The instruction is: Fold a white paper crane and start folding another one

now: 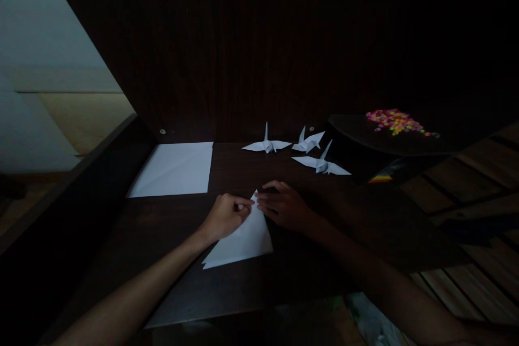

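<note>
A folded sheet of white paper (243,243) lies on the dark tabletop, its narrow tip pointing away from me. My left hand (230,215) is closed at the paper's left edge near that tip, thumb and forefinger pressed on it. From the other side my right hand (284,205) touches the right edge close to the tip, its fingers bent and slightly apart. Beyond the hands stand three white paper cranes, one to the left (267,146), one at the back right (308,143) and one nearer (322,165).
A stack of white paper sheets (174,170) rests at the table's back left. Dark boards rise at the back and left side. On a rounded shelf (348,127) at right sits a pile of small colourful pieces (395,121). Wooden slats (454,286) show lower right.
</note>
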`<state>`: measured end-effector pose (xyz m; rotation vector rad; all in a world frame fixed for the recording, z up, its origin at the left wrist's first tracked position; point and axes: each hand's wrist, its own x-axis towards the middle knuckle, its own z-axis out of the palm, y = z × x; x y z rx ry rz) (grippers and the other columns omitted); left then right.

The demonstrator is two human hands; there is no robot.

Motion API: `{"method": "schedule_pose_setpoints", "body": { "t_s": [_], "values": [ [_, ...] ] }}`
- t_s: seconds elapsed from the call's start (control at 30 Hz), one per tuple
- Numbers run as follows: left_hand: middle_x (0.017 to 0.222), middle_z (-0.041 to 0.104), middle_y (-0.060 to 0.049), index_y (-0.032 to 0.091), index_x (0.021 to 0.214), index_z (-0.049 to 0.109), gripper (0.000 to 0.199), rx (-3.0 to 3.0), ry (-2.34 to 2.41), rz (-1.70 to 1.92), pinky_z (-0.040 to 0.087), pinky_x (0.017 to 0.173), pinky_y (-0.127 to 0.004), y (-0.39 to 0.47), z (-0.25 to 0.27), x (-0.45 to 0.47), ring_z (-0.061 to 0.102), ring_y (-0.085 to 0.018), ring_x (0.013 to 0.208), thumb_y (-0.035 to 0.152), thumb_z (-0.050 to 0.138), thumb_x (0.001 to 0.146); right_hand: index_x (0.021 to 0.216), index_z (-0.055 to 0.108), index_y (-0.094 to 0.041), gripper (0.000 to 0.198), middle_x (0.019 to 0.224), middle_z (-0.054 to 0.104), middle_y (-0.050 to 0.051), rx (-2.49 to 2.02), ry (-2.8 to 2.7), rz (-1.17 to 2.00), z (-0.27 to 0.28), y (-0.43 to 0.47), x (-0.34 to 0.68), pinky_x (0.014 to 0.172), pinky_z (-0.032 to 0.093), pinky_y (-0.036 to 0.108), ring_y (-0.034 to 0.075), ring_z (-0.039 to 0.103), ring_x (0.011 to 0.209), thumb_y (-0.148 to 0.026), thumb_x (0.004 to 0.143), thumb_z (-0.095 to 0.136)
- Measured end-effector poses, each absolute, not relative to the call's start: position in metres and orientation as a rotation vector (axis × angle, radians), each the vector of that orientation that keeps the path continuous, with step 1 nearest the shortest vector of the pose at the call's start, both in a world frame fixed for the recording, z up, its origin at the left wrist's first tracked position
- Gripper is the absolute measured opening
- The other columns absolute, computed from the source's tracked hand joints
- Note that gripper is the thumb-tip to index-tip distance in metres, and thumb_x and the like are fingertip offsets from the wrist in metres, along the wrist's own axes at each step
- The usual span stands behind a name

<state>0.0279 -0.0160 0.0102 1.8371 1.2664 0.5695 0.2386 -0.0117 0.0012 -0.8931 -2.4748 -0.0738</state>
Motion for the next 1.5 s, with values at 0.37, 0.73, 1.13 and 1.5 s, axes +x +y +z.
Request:
{"method": "schedule_pose_setpoints", "body": {
  "t_s": [0.37, 0.73, 1.13, 1.5],
  "values": [
    [0.055, 0.056, 0.001, 0.014, 0.111, 0.073, 0.042, 1.895, 1.116, 0.437, 0.028, 0.048, -0.022, -0.008, 0.016, 0.020, 0.035, -0.010, 0.050, 0.037, 0.054, 0.082, 0.115, 0.069, -0.024, 0.027, 0.121, 0.068, 0.006, -1.127, -2.548, 0.189, 0.010, -0.012, 0.239, 0.085, 0.046, 0.044, 0.027, 0.052, 0.112, -0.031, 0.090, 0.060],
    [0.056, 0.059, 0.001, 0.014, 0.108, 0.074, 0.042, 1.903, 1.151, 0.448, 0.030, 0.051, -0.023, -0.010, 0.015, 0.021, 0.033, -0.010, 0.050, 0.038, 0.054, 0.081, 0.131, 0.057, -0.017, 0.044, 0.132, 0.061, 0.008, -1.197, -2.578, 0.227, 0.014, -0.014, 0.238, 0.085, 0.046, 0.045, 0.027, 0.048, 0.100, -0.032, 0.090, 0.058],
    [0.056, 0.057, 0.001, 0.011, 0.113, 0.071, 0.044, 1.954, 1.166, 0.450, 0.030, 0.051, -0.021, -0.012, 0.016, 0.021, 0.038, -0.010, 0.052, 0.039, 0.054, 0.084, 0.113, 0.070, -0.028, 0.025, 0.121, 0.068, 0.003, -1.050, -2.521, 0.134, 0.005, -0.005, 0.245, 0.080, 0.044, 0.040, 0.024, 0.052, 0.100, -0.032, 0.092, 0.057],
    [0.057, 0.062, 0.001, 0.014, 0.121, 0.066, 0.050, 1.887, 1.220, 0.531, 0.035, 0.053, -0.022, 0.024, 0.021, 0.012, 0.043, -0.011, 0.050, 0.041, 0.063, 0.079, 0.107, 0.072, -0.026, 0.021, 0.118, 0.069, 0.005, -1.299, -2.574, -0.099, 0.013, 0.018, 0.238, 0.076, 0.039, 0.039, 0.027, 0.054, 0.097, -0.030, 0.090, 0.062]
  ]
}}
